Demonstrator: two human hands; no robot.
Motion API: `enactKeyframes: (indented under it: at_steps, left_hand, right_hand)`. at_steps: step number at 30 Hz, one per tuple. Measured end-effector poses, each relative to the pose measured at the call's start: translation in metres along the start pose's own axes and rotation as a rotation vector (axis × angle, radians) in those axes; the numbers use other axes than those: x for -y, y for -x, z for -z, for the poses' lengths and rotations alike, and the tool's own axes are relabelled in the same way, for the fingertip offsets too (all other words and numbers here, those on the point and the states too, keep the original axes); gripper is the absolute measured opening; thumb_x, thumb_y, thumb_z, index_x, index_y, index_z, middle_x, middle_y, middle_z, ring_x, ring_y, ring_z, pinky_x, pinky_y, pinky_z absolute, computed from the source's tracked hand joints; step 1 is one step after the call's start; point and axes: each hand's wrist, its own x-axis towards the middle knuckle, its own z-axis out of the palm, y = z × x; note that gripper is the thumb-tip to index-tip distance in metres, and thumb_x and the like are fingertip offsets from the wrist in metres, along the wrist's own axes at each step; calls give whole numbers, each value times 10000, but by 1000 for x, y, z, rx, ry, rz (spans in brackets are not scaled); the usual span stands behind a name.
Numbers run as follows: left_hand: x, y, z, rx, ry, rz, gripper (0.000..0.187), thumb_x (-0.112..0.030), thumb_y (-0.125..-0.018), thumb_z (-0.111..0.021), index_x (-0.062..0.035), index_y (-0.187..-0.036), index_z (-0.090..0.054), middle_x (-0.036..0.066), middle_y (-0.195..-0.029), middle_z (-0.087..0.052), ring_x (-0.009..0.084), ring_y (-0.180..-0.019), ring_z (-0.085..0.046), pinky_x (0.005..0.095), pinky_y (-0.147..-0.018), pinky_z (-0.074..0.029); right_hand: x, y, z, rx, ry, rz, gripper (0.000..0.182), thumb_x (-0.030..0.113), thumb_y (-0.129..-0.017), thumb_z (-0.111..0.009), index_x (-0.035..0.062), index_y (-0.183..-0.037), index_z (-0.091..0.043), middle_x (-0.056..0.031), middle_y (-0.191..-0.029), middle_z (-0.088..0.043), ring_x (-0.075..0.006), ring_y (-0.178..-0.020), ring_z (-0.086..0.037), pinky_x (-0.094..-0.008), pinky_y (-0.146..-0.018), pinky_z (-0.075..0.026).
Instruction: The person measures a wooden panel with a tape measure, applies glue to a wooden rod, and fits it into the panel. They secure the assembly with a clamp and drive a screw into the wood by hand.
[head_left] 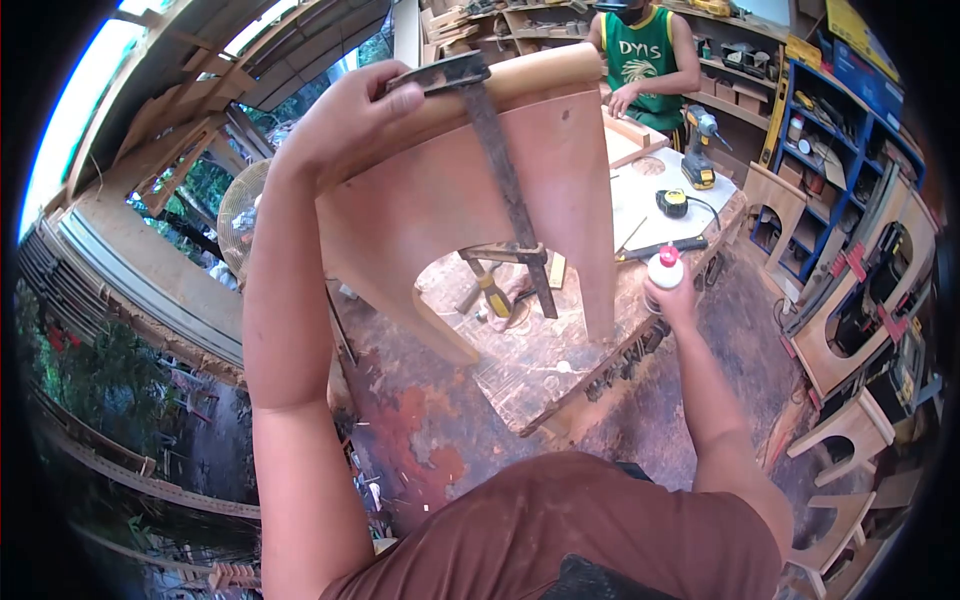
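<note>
My left hand (368, 108) is closed around the end of a dark metal bar clamp (500, 165), at the top edge of a wooden stool frame (440, 185). The clamp's bar hangs down across the panel, and its lower jaw sits near the arched cutout. The frame stands on the workbench (520, 385), its tapered legs pointing down. Low on the right, my right hand (672, 298) grips a white glue bottle (665, 270) with a red cap, held upright beside the bench edge.
On the bench are a yellow-handled tool (493, 297), a tape measure (672, 204) and a cordless drill (700, 150). Across it, a co-worker in a green jersey (645, 60) handles a wooden piece. Blue shelves (835, 130) and arched wooden panels (850, 440) stand at right.
</note>
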Motion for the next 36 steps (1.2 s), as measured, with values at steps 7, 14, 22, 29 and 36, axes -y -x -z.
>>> enactKeyframes:
  at_steps: [7,14,22,29,36]
  left_hand:
    - [0,-2,-4,-50,-144,36,680,-548,-647,-854,-5,-978,-614,13,-778,-566,129,-743,-507,309,-715,-447]
    - [-3,-2,-11,-169,-346,27,634,-534,-718,-794,-8,-1013,-599,38,-764,-555,145,-737,-504,322,-715,-450]
    - [-17,-1,-21,-146,-403,88,713,-597,-686,-791,4,-992,-560,36,-790,-538,130,-736,-470,317,-691,-442]
    - [-14,5,-22,-180,-417,78,844,-795,-637,-724,-21,-925,-553,-8,-786,-548,81,-741,-530,284,-646,-443]
    - [-13,8,-28,-279,-394,118,796,-806,-590,-738,-71,-745,-477,-52,-714,-461,56,-643,-427,234,-573,-344]
  right_hand:
    - [-25,-41,-63,318,-172,-62,790,211,-666,-883,40,-1318,-470,-146,-1230,-606,-253,-1151,-587,-375,-988,-465]
    - [-41,-43,-55,409,-162,-41,842,238,-692,-876,35,-1361,-408,-160,-1254,-600,-260,-1183,-576,-382,-998,-458]
    - [-40,3,-38,-50,8,29,643,292,-810,-770,5,-1285,-445,-184,-1231,-557,-313,-1130,-548,-426,-974,-437]
    - [106,154,-53,582,-541,193,511,200,-817,-745,33,-1249,-529,-179,-1209,-556,-325,-1169,-542,-396,-1012,-432]
    - [164,139,-138,471,-526,267,745,336,-804,-759,26,-1390,-420,-244,-1419,-432,-387,-1327,-424,-459,-1117,-351]
